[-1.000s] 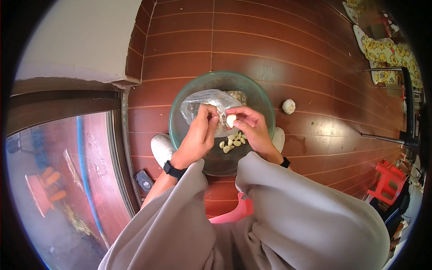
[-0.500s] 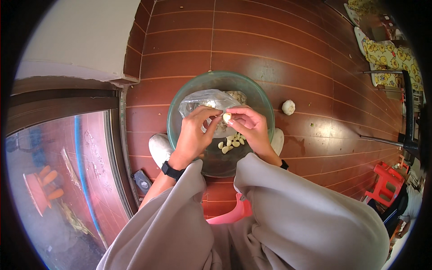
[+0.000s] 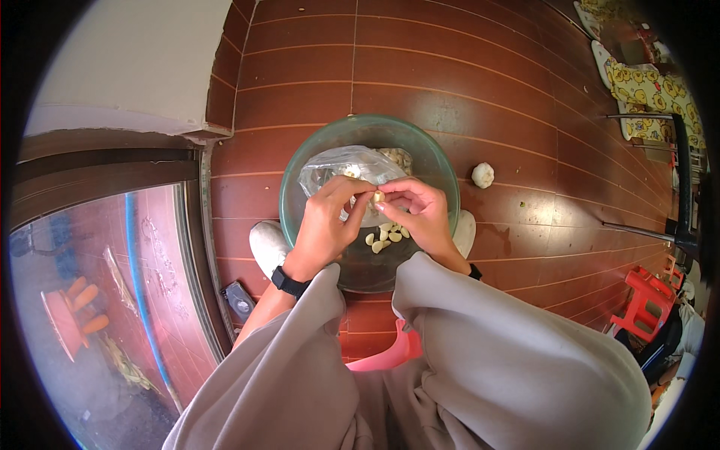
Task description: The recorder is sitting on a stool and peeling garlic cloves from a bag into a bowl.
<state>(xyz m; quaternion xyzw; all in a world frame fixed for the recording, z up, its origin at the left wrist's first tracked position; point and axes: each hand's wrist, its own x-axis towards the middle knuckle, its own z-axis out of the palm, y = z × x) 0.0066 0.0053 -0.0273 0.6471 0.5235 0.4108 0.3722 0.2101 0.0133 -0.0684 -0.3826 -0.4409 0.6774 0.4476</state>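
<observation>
Over a round green-tinted glass-like basin [image 3: 300, 154], my two hands meet fingertip to fingertip. A garlic clove [image 3: 379, 197] is pinched in the thumb and fingers of my right hand [image 3: 421, 214]. My left hand [image 3: 330, 214] is closed at its tip against the same clove, thumb and forefinger together at its upper end. Below them, several pale peeled garlic cloves [image 3: 386, 235] lie in the basin. A clear plastic bag [image 3: 322, 169] with whitish contents fills its far part, and behind it are brownish pieces [image 3: 396, 157] that I cannot make out.
A whole garlic bulb [image 3: 482, 175] lies on the red-brown tiled floor [image 3: 450, 82] right of the basin. White shoes [image 3: 268, 246] flank the basin. A glass door [image 3: 105, 300] stands at left, a dark object [image 3: 238, 300] beside its frame. A red plastic stool [image 3: 643, 304] is far right.
My fingers have turned the clove slightly, and my left fingertips sit closer over it. The bag and the loose cloves remain in place.
</observation>
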